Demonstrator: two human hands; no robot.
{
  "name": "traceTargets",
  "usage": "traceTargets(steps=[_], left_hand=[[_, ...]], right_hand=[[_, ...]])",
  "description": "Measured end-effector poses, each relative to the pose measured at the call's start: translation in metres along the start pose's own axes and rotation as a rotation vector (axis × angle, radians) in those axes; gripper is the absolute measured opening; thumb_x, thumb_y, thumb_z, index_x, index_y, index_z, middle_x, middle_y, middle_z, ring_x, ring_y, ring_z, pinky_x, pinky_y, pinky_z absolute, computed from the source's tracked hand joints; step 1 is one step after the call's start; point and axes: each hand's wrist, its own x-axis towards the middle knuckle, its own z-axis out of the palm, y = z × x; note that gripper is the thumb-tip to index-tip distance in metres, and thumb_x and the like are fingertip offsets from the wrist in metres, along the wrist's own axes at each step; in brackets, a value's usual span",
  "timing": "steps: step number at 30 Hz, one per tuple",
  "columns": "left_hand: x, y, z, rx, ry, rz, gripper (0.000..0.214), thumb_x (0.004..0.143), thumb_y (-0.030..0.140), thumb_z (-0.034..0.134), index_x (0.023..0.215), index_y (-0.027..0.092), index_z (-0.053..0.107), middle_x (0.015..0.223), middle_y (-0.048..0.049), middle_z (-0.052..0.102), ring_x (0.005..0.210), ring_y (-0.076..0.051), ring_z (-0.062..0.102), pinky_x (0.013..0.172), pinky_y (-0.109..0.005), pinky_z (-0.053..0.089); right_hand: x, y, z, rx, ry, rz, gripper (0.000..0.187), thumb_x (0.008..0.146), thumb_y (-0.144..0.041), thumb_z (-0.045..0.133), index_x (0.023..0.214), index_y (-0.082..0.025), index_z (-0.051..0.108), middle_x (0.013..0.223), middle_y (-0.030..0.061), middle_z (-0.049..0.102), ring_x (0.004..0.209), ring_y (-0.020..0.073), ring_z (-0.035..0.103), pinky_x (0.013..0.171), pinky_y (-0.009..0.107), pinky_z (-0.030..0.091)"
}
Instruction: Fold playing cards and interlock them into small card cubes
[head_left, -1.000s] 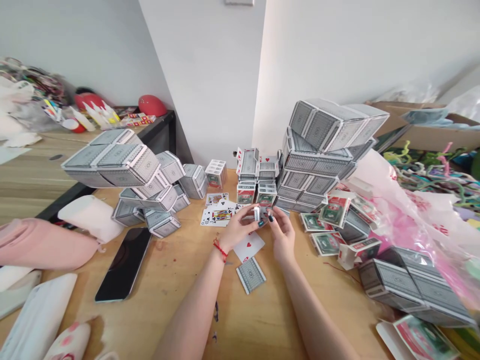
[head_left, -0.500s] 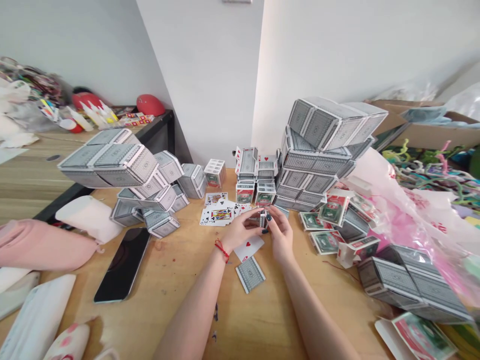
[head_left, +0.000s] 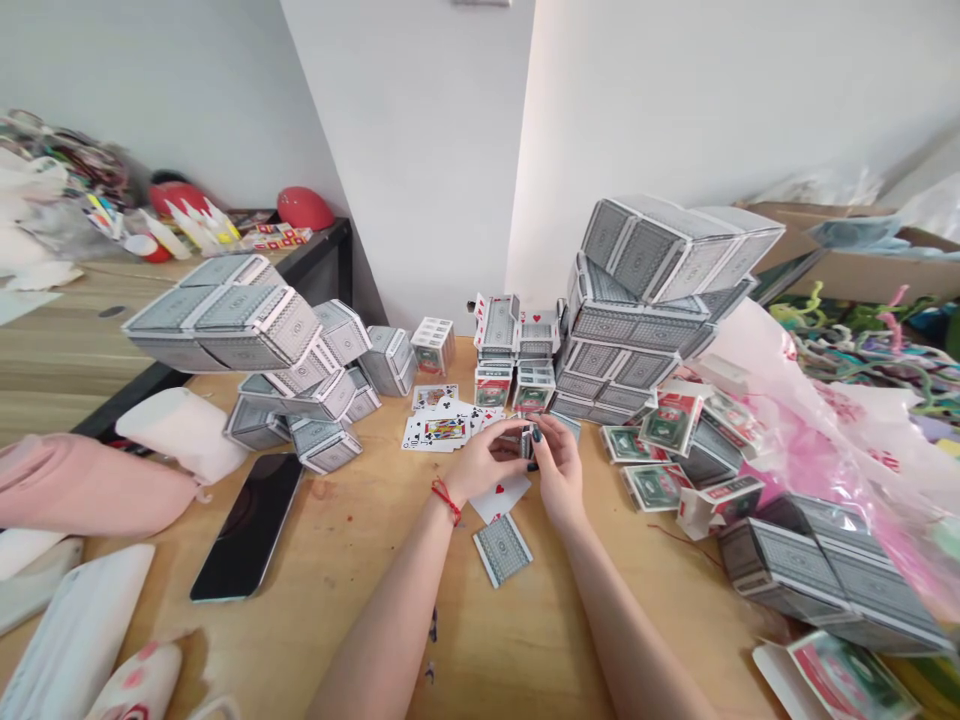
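Observation:
My left hand [head_left: 486, 464] and my right hand [head_left: 559, 470] meet over the middle of the table, fingers closed on opposite sides of a small folded playing card piece [head_left: 526, 441]. Fingers cover most of it, so its full shape is hidden. Beneath my hands lies a heart card [head_left: 500, 498], face up. Closer to me is a card with a grey patterned back [head_left: 502, 550], bent along two edges. Face-up cards [head_left: 445, 430] are spread beyond my left hand. Behind them stand card packs [head_left: 493, 386] with folded cards on top.
A tall stack of card-built blocks [head_left: 630, 320] rises at right, another stack [head_left: 255, 320] leans at left. Card boxes [head_left: 657, 485] lie right of my hands. A phone [head_left: 247, 530], a pink pouch [head_left: 97, 480] and a plastic bag [head_left: 810, 430] are around the sides.
The view has shifted very slightly, moving the scene a little to the right. My hands keep their grip on the folded card piece, with only tiny finger movement.

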Motion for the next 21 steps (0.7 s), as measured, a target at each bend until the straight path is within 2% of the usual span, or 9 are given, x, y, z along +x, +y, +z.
traceTargets(steps=[7,11,21], left_hand=[[-0.0003,-0.0007,-0.0009,0.025,-0.018,-0.017,0.049,0.065,0.025,0.067,0.111,0.020,0.052,0.107,-0.0097,0.056,0.084,-0.017,0.058,0.078,-0.036,0.048],[-0.0009,-0.0009,-0.0010,0.043,-0.032,-0.028,0.048,0.065,0.023,0.066,0.111,0.020,0.052,0.105,-0.0089,0.057,0.087,-0.018,0.058,0.077,-0.036,0.048],[-0.0006,0.0040,0.0006,0.059,-0.042,-0.023,0.049,0.065,0.025,0.066,0.112,0.020,0.052,0.106,-0.0090,0.058,0.090,-0.019,0.057,0.078,-0.035,0.048]], right_hand=[[0.0002,0.0016,-0.0007,-0.167,0.039,-0.025,0.029,0.078,-0.039,0.050,0.099,-0.019,0.054,0.095,0.0067,0.061,0.089,0.0193,0.057,0.080,0.036,0.044],[-0.0004,-0.0001,-0.0018,-0.246,0.021,-0.019,0.028,0.078,-0.040,0.048,0.095,-0.020,0.057,0.093,0.0055,0.062,0.088,0.0198,0.056,0.078,0.035,0.044],[0.0008,-0.0001,-0.0016,-0.183,0.028,-0.004,0.029,0.077,-0.041,0.049,0.096,-0.019,0.058,0.093,0.0052,0.063,0.089,0.0203,0.057,0.078,0.034,0.044]])
